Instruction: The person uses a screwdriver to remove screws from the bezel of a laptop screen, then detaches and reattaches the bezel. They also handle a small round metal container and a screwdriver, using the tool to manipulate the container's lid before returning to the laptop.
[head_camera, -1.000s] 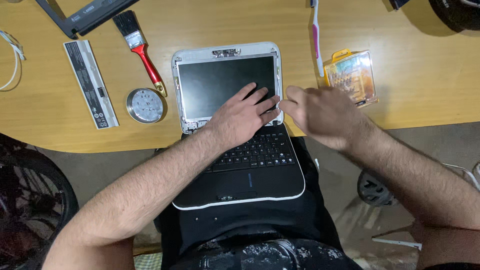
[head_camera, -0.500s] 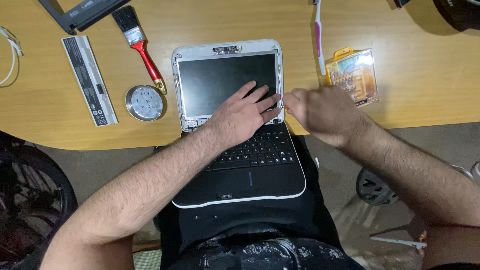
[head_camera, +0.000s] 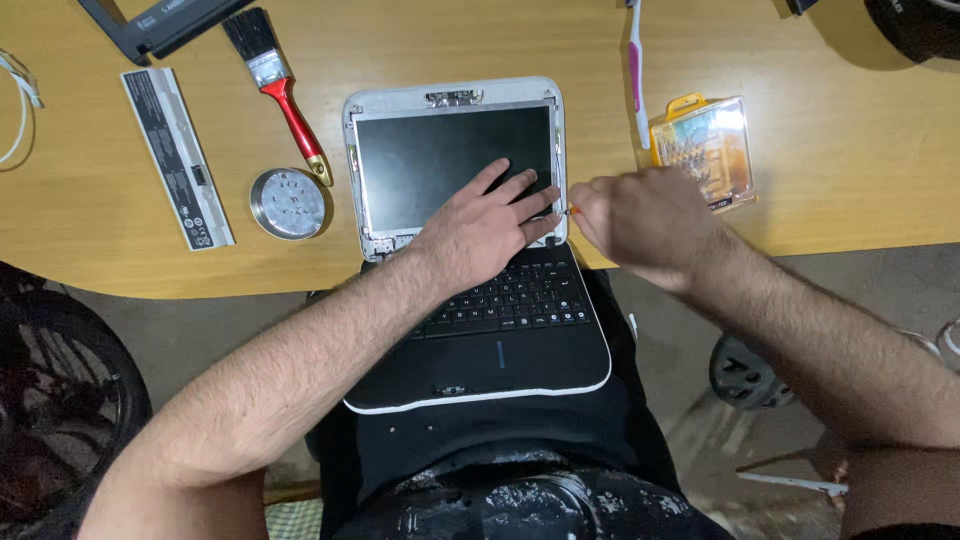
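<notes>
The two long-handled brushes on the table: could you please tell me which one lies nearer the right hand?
The pink-and-white toothbrush, just above the right hand; the red-handled paintbrush lies left of the laptop.

The dark laptop screen (head_camera: 440, 165) lies in a white frame; right of it, a clear yellow-edged package (head_camera: 702, 145).

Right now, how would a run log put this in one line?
left hand: flat on laptop screen | right hand: small tool at screen's right edge | laptop: on lap
</notes>
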